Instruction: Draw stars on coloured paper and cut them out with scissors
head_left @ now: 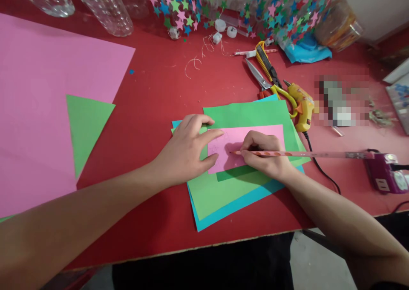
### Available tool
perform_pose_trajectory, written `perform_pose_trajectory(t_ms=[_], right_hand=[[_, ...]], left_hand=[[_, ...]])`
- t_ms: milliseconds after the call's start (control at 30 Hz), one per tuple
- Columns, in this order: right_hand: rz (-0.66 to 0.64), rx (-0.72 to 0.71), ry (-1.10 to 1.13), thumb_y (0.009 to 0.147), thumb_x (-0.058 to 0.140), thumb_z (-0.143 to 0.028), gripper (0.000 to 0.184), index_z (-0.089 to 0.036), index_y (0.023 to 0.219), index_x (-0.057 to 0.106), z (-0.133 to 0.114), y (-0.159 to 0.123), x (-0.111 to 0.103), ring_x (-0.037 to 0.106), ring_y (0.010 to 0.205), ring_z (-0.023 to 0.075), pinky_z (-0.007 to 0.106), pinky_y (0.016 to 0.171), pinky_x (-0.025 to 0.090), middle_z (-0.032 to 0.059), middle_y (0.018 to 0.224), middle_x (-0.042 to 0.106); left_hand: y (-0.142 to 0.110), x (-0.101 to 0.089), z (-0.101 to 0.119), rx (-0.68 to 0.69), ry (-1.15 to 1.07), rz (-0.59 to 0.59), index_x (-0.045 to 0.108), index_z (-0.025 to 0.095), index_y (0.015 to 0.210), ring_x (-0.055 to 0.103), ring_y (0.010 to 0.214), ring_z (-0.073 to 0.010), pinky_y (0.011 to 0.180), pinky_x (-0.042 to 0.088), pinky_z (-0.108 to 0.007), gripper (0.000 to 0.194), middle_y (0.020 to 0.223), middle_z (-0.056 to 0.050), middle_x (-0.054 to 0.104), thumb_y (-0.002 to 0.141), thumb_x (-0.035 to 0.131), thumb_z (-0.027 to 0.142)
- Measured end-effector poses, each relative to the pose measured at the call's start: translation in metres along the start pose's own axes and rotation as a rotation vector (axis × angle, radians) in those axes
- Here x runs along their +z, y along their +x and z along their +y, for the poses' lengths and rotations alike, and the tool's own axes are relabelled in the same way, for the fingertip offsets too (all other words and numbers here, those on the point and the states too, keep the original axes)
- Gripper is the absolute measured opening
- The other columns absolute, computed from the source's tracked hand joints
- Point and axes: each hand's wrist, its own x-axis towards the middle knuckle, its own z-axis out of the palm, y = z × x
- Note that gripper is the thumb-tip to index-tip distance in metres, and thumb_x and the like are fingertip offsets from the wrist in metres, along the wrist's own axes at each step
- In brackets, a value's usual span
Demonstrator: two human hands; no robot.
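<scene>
A small pink sheet of paper (220, 162) lies on a stack of dark green paper (249, 113), light green paper (207, 200) and blue paper (204, 225). Faint pencil marks show on its left part. My right hand (265, 153) is closed round a pencil (306, 154), whose tip meets the pink sheet near its middle; the shaft points to the right. My left hand (194, 149) rests with fingers apart over the left edge of the pink sheet, holding nothing.
Scissors (260, 77), a yellow-handled cutter (268, 64) and a yellow glue gun (303, 107) lie behind the stack. Star-covered bottles (182, 4) line the back. Large pink paper (38, 111) and a green piece (87, 128) cover the left. A purple power socket (385, 173) sits right.
</scene>
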Motion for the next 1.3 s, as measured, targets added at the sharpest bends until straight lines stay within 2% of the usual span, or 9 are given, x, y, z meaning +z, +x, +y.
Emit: perform_pose_trajectory(t_ms=[233, 433, 800, 933, 1100, 1300], right_hand=[[0.01, -0.014, 0.008, 0.075, 0.057, -0.014, 0.012, -0.018, 0.066, 0.05, 0.0, 0.0015, 0.0009, 0.037, 0.047, 0.0053, 0.02, 0.044, 0.028, -0.0064, 0.055, 0.047], [0.007, 0.03, 0.025, 0.077, 0.059, -0.016, 0.013, -0.019, 0.067, 0.051, -0.003, 0.0006, 0.0021, 0.038, 0.047, 0.0057, 0.02, 0.045, 0.03, -0.0065, 0.055, 0.048], [-0.007, 0.02, 0.016, 0.079, 0.06, -0.014, 0.007, -0.018, 0.074, 0.057, -0.002, 0.0004, 0.0041, 0.046, 0.051, 0.0065, 0.019, 0.049, 0.035, -0.0039, 0.062, 0.06], [-0.02, 0.026, 0.006, 0.081, 0.061, -0.019, 0.004, -0.018, 0.077, 0.059, -0.0005, 0.0001, 0.006, 0.049, 0.053, 0.007, 0.019, 0.051, 0.037, -0.0029, 0.065, 0.062], [-0.032, 0.044, -0.011, 0.086, 0.06, -0.026, 0.011, -0.018, 0.08, 0.06, 0.0006, -0.002, 0.0079, 0.05, 0.055, 0.0079, 0.02, 0.053, 0.04, -0.0014, 0.067, 0.062], [-0.029, 0.023, -0.03, 0.086, 0.06, -0.026, 0.01, -0.018, 0.08, 0.06, -0.0001, -0.0027, 0.0079, 0.05, 0.056, 0.0082, 0.021, 0.053, 0.04, -0.0014, 0.067, 0.062]], left_hand=[[0.0005, 0.0005, 0.0, -0.004, 0.01, 0.001, 0.064, 0.016, 0.121, 0.045, 0.119, -0.0334, 0.1, 0.043, -0.054, 0.039, 0.125, -0.015, 0.047, 0.084, 0.061, 0.029], [0.0012, 0.0005, 0.0001, -0.022, 0.005, -0.019, 0.064, 0.018, 0.121, 0.044, 0.121, -0.0332, 0.101, 0.043, -0.055, 0.039, 0.126, -0.014, 0.046, 0.084, 0.061, 0.03], [0.0021, -0.0001, 0.0005, -0.027, 0.002, -0.022, 0.064, 0.018, 0.121, 0.044, 0.121, -0.0338, 0.101, 0.042, -0.055, 0.039, 0.126, -0.014, 0.047, 0.084, 0.062, 0.028], [0.0022, -0.0005, 0.0009, -0.022, 0.005, -0.017, 0.064, 0.018, 0.122, 0.045, 0.12, -0.0334, 0.1, 0.043, -0.055, 0.039, 0.126, -0.014, 0.047, 0.084, 0.061, 0.028], [0.0025, -0.0005, 0.001, -0.031, 0.006, -0.026, 0.063, 0.019, 0.122, 0.044, 0.121, -0.0327, 0.1, 0.043, -0.054, 0.039, 0.126, -0.013, 0.047, 0.085, 0.06, 0.029], [0.0023, 0.0001, 0.0008, -0.034, 0.005, -0.031, 0.062, 0.02, 0.122, 0.043, 0.122, -0.0323, 0.1, 0.043, -0.053, 0.038, 0.127, -0.013, 0.046, 0.085, 0.059, 0.03]])
